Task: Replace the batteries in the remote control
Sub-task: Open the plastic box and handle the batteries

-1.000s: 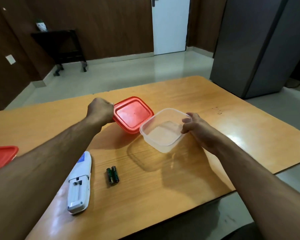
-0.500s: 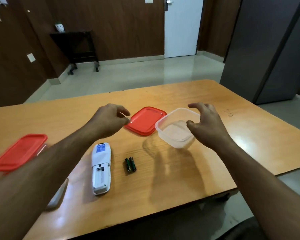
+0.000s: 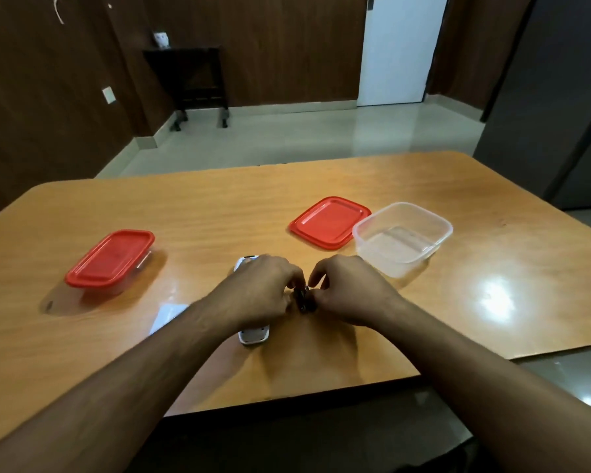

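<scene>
Two dark batteries [image 3: 302,299] lie side by side on the wooden table [image 3: 492,302], near its front edge. My left hand [image 3: 265,291] and my right hand [image 3: 350,291] meet over them, and the fingertips of both pinch the batteries. The white remote control [image 3: 253,336] lies lengthwise under my left hand, with only its two ends showing. A flat white piece [image 3: 169,315], which looks like the battery cover, rests on the table left of my left forearm.
An empty clear plastic tub [image 3: 447,230] stands at the right, with a loose red lid [image 3: 328,221] beside it. A closed tub with a red lid [image 3: 111,259] sits at the left. A grey cabinet [image 3: 543,114] stands beyond the table's right corner.
Both hands have left the clear tub and the red lid and have come down together onto the batteries. The view has shifted, so the closed tub at the left now shows fully.
</scene>
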